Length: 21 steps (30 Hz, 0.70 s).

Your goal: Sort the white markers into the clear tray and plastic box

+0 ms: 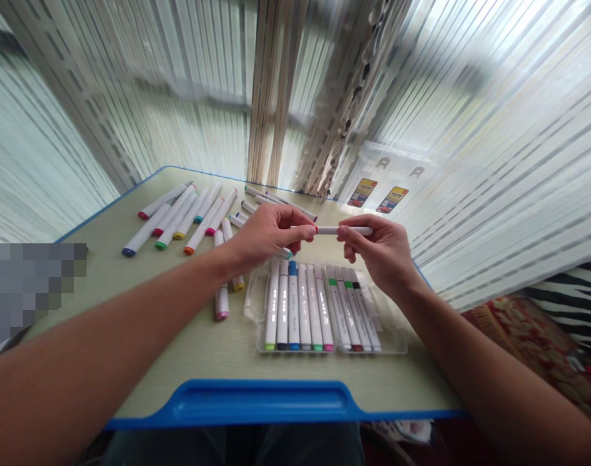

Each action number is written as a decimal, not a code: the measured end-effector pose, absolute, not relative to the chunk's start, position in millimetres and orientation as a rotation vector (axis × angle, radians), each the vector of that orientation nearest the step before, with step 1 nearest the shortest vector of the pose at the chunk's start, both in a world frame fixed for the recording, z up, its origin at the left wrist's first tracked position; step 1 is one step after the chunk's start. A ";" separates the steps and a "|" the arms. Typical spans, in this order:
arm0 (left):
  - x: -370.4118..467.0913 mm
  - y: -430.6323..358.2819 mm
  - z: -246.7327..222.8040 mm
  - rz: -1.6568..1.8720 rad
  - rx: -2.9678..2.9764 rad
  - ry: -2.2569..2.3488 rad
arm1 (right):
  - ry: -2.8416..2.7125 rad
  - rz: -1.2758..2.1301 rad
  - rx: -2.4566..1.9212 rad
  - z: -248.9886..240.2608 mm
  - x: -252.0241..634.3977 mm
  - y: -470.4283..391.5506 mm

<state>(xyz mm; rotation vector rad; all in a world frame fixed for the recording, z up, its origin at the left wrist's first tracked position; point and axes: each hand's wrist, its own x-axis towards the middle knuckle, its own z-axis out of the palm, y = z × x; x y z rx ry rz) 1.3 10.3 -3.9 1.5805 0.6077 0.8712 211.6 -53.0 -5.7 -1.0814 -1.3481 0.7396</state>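
A white marker with a red end lies level between my two hands, above the open clear case. The fingertips of my left hand pinch its red end. Thumb and fingers of my right hand grip the white barrel near its other end. Below, the clear plastic case holds a row of several white markers with coloured ends, lying side by side. Two loose markers lie just left of the case, partly behind my left wrist.
Several loose markers are spread over the table's far left. More lie behind my left hand. A clear lid-like panel with two labels stands at the back right. A blue tray forms the front edge; striped curtains hang behind.
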 end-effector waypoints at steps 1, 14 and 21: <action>1.4 10.0 -3.8 0.871 1.590 0.605 | -1.361 0.732 -1.094 -6.0 211.7 -53.5; 5.5 2.9 -4.7 0.864 1.814 0.629 | -1.478 0.617 -1.263 0.0 205.4 -60.2; 5.8 3.3 -4.4 0.886 1.773 0.633 | -1.406 0.719 -1.243 -2.1 207.1 -58.6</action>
